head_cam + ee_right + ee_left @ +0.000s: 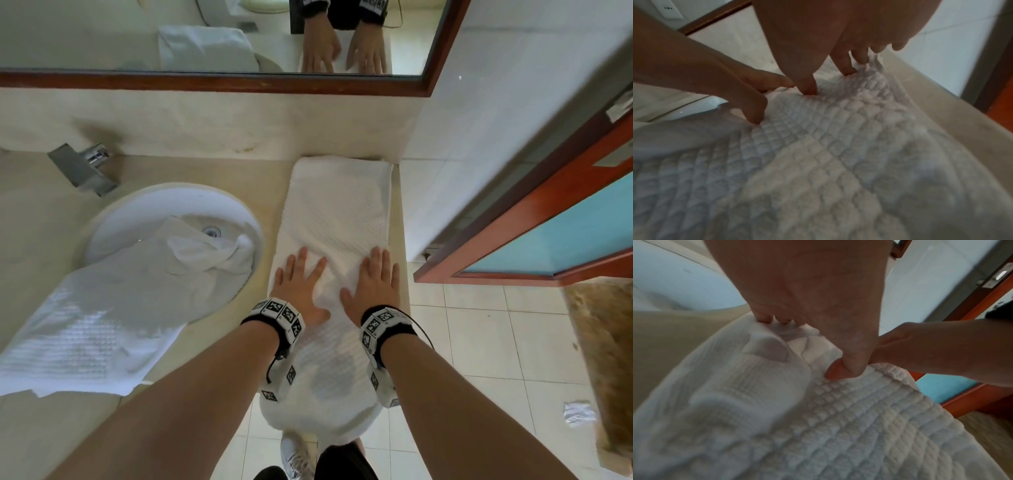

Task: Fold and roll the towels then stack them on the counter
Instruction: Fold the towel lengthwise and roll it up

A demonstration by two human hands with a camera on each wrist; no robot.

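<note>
From the head view both hands, left hand and right hand, press flat with straight fingers on the folded white towel lying along the desk right of the sink, its near end overhanging, while the left wrist view shows fingertips digging into the cloth and the right wrist view shows that hand's fingertips pressing it too.

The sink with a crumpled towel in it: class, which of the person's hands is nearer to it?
Left. The left hand presses the folded towel on the side next to the sink; the right hand presses its far side.
</note>
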